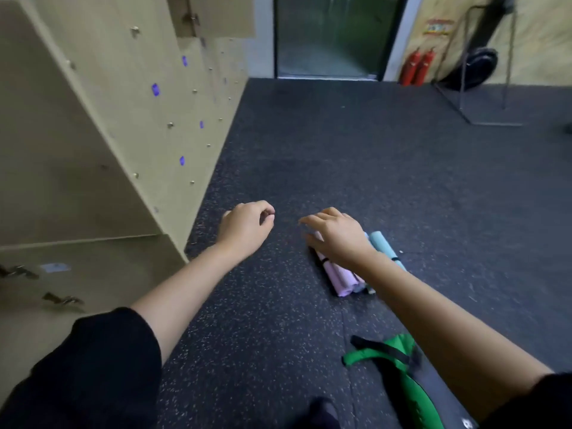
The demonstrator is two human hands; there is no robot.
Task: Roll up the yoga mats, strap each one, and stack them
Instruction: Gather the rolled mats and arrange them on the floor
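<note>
Several rolled yoga mats lie side by side on the dark speckled floor: a pink roll (340, 278) with a black strap in front, a light blue roll (383, 244) with a black strap behind it, and grey ends between them. My right hand (335, 235) hovers over the far end of the pink roll with fingers spread and relaxed; I cannot tell if it touches. My left hand (246, 226) hangs in the air to the left of the mats, fingers loosely curled, holding nothing.
A wall of beige wooden lockers (102, 125) runs along the left. A green and black bag (399, 366) lies near my feet. Far off stand a dark glass door (331, 35), two red fire extinguishers (416, 68) and a metal rack (483, 88).
</note>
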